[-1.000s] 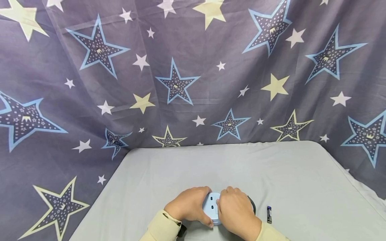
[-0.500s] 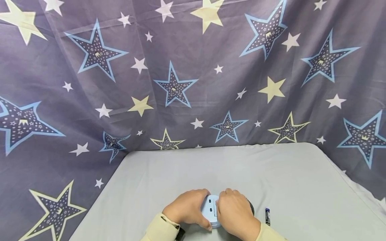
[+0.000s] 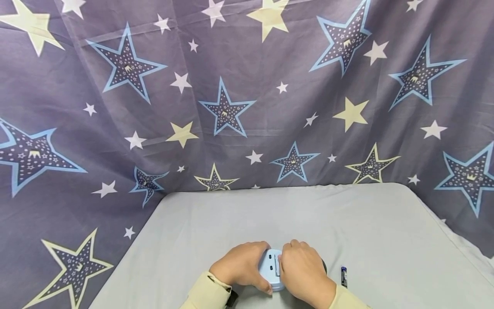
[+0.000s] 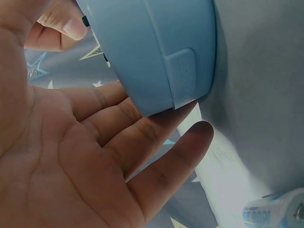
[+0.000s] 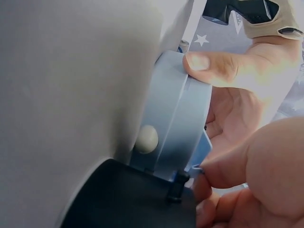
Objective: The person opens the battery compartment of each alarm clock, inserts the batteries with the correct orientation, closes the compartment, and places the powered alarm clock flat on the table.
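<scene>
My left hand (image 3: 242, 264) is clamped on the blue box (image 3: 266, 276) — thumb at its near edge, fingertips at its far one — where it sits on the grey sheet (image 3: 216, 223). My right hand (image 3: 302, 272), over the box's right part, pinches its flap (image 5: 203, 148), tilted out from the box, between thumb and finger. A black piece (image 5: 126, 199) shows right of the box; whether it touches, I cannot tell. Farther right of the box lies a dark battery (image 3: 344, 276).
</scene>
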Demonstrator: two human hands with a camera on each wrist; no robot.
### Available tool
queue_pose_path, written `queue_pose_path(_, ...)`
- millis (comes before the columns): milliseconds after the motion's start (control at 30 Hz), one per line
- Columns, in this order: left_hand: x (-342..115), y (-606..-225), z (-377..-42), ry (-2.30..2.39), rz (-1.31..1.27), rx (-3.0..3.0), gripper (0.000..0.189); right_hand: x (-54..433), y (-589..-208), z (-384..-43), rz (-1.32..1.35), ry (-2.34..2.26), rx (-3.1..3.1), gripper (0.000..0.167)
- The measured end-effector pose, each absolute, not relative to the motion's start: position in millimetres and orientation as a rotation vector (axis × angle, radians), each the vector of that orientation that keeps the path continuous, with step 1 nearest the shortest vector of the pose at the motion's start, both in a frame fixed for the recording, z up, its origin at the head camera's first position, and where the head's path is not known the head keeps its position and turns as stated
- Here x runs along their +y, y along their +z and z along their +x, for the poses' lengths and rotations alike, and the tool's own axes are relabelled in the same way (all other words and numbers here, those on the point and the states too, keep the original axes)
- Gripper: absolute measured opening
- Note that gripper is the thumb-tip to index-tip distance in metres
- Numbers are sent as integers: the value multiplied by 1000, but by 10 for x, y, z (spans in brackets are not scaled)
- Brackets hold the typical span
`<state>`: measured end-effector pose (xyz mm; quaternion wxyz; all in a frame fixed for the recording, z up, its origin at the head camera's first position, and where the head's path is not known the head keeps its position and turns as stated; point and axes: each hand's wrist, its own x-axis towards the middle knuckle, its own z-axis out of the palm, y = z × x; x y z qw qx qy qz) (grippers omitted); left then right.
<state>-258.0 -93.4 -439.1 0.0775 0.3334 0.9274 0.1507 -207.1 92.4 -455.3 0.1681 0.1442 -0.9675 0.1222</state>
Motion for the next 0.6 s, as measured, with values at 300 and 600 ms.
queue_pose_path(300, -927, -4367, -2557, 451, 980, 2778, 81, 922, -4549, -2062, 415, 345, -2769, 27)
queue_pose_path(600, -927, -4361, -2568, 445, 987, 2782, 84, 920, -4531, -2054, 428, 315, -2738, 28)
